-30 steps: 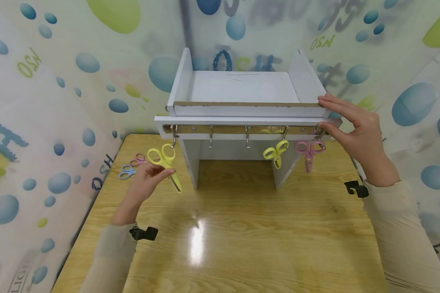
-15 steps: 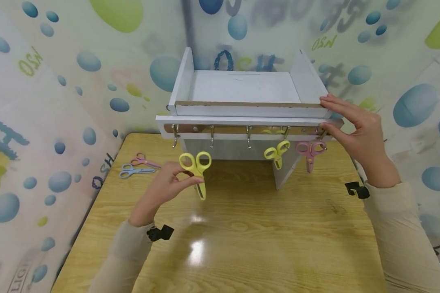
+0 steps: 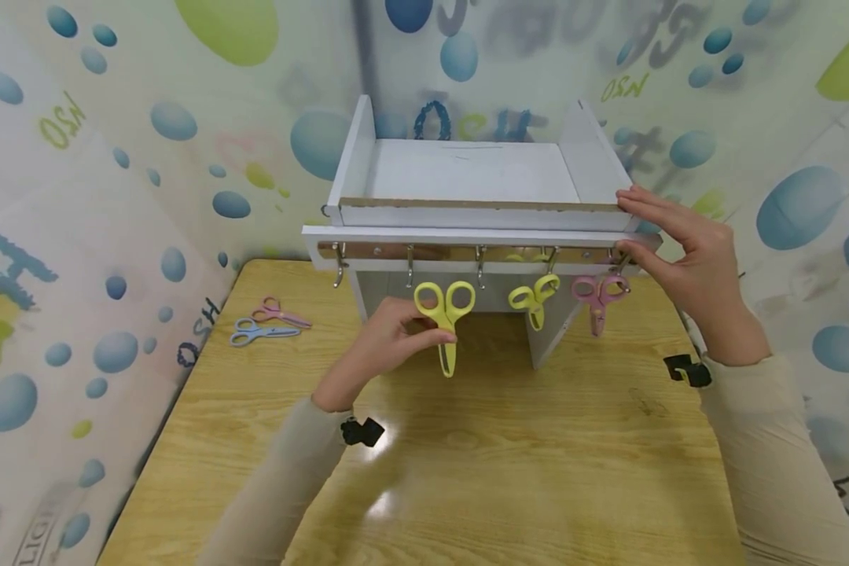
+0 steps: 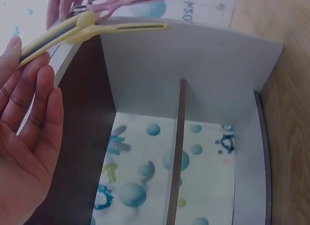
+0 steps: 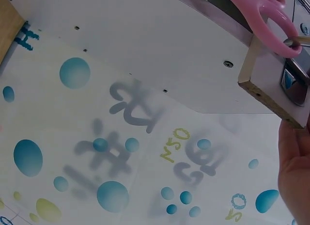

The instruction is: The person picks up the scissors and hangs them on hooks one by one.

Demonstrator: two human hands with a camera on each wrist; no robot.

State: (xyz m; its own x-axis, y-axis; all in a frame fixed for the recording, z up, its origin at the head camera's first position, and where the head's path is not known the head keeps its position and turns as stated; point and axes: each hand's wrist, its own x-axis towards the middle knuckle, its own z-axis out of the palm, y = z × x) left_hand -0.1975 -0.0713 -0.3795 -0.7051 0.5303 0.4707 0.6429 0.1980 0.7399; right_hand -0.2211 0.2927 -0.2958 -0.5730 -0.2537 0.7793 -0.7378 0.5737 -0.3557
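My left hand (image 3: 389,334) pinches a pair of yellow scissors (image 3: 446,303) by the blades between thumb and fingers. Its handle loops point up, just below and in front of the middle hooks of a white shelf (image 3: 467,234). At the shelf's right front corner, my right hand (image 3: 696,267) grips it, fingertips on the upper edge and thumb by the hook strip. Smaller yellow scissors (image 3: 535,300) hang from one hook. Pink scissors (image 3: 598,303) hang from the rightmost hook beside my right thumb; their loop (image 5: 278,33) shows close up in the right wrist view.
Blue scissors (image 3: 262,332) and another pink pair (image 3: 279,314) lie on the wooden table (image 3: 509,472) at left. Three bare hooks, including the leftmost hook (image 3: 339,266), stick out from the strip. A patterned wall (image 3: 255,126) stands behind the shelf.
My left hand has carried the yellow scissors rightward, from near the leftmost hook to the middle of the rack, uncovering the scissors on the table. My right hand has stayed on the corner.
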